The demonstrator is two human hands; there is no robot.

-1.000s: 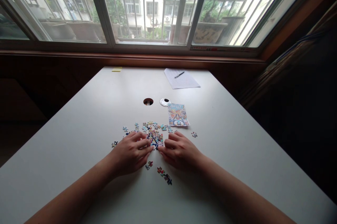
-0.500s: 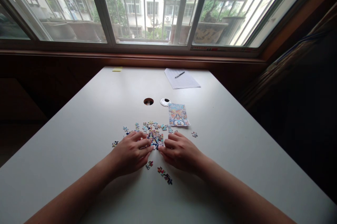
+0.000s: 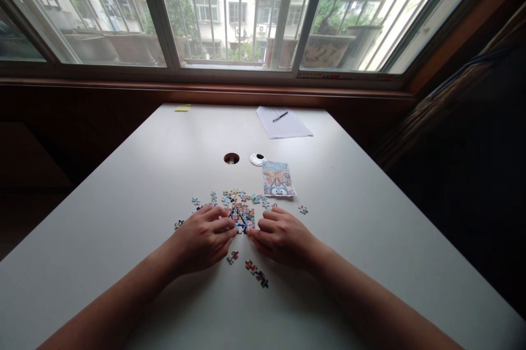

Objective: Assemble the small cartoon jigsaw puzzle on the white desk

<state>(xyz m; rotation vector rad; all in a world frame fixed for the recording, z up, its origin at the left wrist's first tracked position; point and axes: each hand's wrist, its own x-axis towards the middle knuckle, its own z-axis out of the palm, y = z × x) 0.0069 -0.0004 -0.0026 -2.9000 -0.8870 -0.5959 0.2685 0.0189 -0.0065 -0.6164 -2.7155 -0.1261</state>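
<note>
Both my hands rest on a white table [image 3: 135, 185] on either side of a small joined patch of jigsaw puzzle [image 3: 242, 214]. My left hand [image 3: 203, 240] lies palm down with its fingers bent, fingertips against the patch's left edge. My right hand [image 3: 281, 236] does the same at the patch's right edge, its fingertips pressing the lower corner. Loose colourful pieces [image 3: 230, 196] are scattered just beyond the patch, and a few more pieces [image 3: 257, 273] lie between my wrists. A printed picture card [image 3: 278, 179] lies beyond my right hand.
A cable hole [image 3: 231, 159] and its round white cap [image 3: 257, 159] sit mid-table. Farther back lie a sheet of paper [image 3: 287, 126] with a pen [image 3: 280, 116] on it and a yellow sticky pad [image 3: 182, 108]. A barred window runs along the far wall.
</note>
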